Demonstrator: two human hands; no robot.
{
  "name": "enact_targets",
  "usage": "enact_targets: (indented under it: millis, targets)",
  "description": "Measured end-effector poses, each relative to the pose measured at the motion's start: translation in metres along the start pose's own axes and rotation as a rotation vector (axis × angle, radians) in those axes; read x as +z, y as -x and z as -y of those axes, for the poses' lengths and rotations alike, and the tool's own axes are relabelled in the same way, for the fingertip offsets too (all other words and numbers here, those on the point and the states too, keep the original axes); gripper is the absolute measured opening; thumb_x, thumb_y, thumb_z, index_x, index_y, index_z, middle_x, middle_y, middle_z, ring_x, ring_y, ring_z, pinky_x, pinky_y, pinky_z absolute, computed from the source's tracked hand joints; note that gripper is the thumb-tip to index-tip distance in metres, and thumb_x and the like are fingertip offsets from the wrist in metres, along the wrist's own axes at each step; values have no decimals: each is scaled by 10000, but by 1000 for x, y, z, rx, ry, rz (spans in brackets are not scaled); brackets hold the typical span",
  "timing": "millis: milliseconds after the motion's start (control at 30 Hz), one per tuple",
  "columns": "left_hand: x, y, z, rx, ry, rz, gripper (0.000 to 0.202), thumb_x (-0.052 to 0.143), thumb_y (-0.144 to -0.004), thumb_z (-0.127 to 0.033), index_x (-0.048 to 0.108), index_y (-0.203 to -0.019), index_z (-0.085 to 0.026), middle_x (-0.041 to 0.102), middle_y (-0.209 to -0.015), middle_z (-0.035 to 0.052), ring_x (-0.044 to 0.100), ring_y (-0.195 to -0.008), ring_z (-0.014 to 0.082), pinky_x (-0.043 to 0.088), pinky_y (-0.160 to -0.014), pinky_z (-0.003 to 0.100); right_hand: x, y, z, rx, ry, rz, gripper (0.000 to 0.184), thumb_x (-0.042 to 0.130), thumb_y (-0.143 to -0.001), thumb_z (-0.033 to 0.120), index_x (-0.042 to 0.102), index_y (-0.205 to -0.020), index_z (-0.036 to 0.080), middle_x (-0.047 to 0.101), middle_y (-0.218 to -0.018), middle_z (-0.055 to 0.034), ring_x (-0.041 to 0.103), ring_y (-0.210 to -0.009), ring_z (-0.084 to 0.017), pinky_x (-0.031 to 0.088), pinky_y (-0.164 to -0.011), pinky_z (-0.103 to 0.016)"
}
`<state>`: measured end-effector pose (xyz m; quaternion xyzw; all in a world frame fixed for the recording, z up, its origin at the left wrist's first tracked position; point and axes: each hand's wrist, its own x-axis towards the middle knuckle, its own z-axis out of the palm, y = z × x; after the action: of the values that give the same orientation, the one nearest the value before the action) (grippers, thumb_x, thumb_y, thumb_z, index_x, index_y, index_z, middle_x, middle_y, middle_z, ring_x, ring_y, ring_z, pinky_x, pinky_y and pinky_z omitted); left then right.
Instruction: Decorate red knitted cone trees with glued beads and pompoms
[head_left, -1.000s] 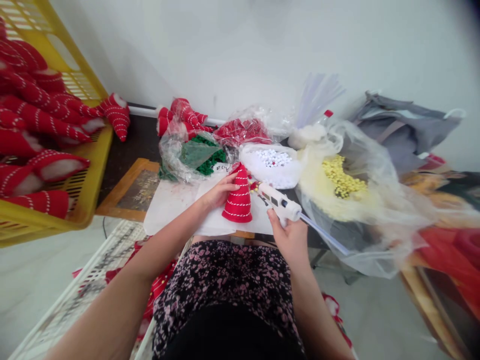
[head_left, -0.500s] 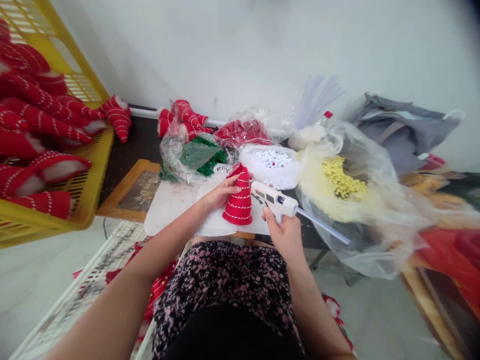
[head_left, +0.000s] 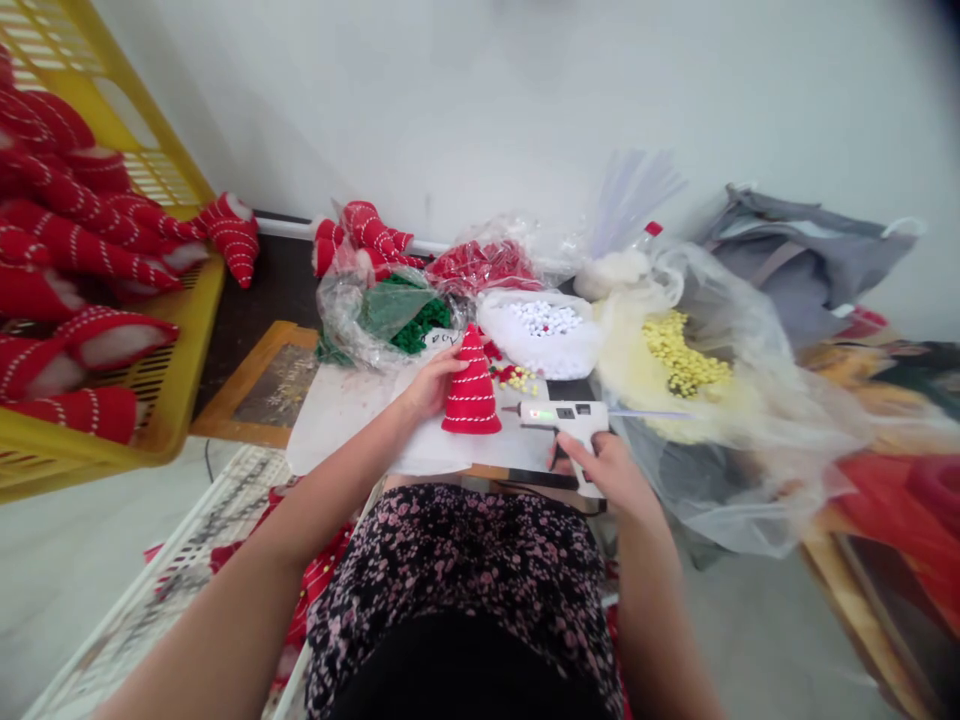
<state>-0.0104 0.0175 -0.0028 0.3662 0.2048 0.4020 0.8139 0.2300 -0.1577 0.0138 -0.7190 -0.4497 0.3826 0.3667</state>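
Red fabric cone (head_left: 471, 397) | left hand (head_left: 429, 390) holding it, fingers (head_left: 454, 365) against its side | right hand (head_left: 607, 470) fingers (head_left: 577, 450) round glue gun (head_left: 562, 415), handle half-hidden

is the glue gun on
Seems on: a small green light glows on the body of the hot glue gun in the right hand.

Cone (head_left: 471, 395) on a sheet (head_left: 337, 430) atop the desk (head_left: 576, 392), glue gun (head_left: 562, 415) to its right, bead bags (head_left: 540, 330) behind, crate (head_left: 176, 370) far left.
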Motion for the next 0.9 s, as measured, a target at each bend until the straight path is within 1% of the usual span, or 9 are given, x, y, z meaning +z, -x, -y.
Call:
enact_targets:
  millis: [67,200,300,400,467,533,667,767,900]
  targets:
    - [-1,-1,-1,15,-3,-32,619,784,-645,-220,747,-1257,-138,790,-935,67,705,-797,206,536,-779,326,-10,-3,-9,31,42,31,502,744,-764,708,662,-692,218,769,-680,-111,772,-612,-292,564,-511,-334]
    - [-1,-2,-1,30,-17,-47,618,774,-637,-225,748,-1248,-132,796,-956,81,711,-813,219,533,-760,325,-17,-9,-20,-144,556,-228,552,678,-833,704,517,-545,261,657,-550,-73,704,-581,-284,458,-510,-329]
    - [0,-2,-2,27,-17,-53,628,775,-632,-229,744,-1251,-128,795,-955,83,707,-798,215,530,-750,322,-22,-18,-21,-188,776,-343,484,697,-860,662,635,-619,246,706,-640,-84,692,-634,-284,433,-557,-336]
    - [-1,-2,-2,18,-15,-54,647,774,-634,-230,736,-1272,-128,791,-940,78,707,-795,216,529,-754,324,-26,-40,-12,-322,712,-377,312,700,-902,509,739,-780,225,773,-808,-91,720,-746,-279,495,-654,-356]
    - [-1,-2,-2,17,-15,-50,647,771,-638,-227,735,-1278,-134,789,-941,74,706,-796,215,526,-754,324,-25,-62,0,-481,600,-276,169,663,-915,333,780,-928,212,798,-941,-87,738,-841,-263,538,-748,-365]
    - [-1,-1,-2,13,-12,-49,643,771,-638,-222,736,-1275,-136,788,-946,72,702,-790,210,526,-756,324,-22,-87,12,-585,506,-69,211,626,-905,206,799,-1025,207,809,-1041,-82,745,-872,-234,560,-801,-356]
    - [0,0,-3,4,17,-43,649,778,-633,-211,736,-1275,-130,782,-937,70,697,-779,205,535,-766,332,-11,-128,29,-677,561,287,201,690,-870,137,825,-1000,211,815,-1052,-66,738,-874,-208,551,-837,-333]
    - [2,1,-3,4,44,-49,649,788,-624,-194,740,-1270,-139,779,-934,55,687,-762,188,535,-743,316,-6,-141,31,-702,640,367,160,731,-851,118,828,-935,213,810,-978,-52,725,-835,-202,531,-813,-315]
    - [1,-1,-2,4,36,-47,619,794,-621,-202,752,-1235,-136,783,-928,59,692,-768,191,538,-744,314,-2,-141,29,-714,643,351,154,724,-860,112,823,-932,206,802,-876,-35,706,-773,-193,514,-767,-291]
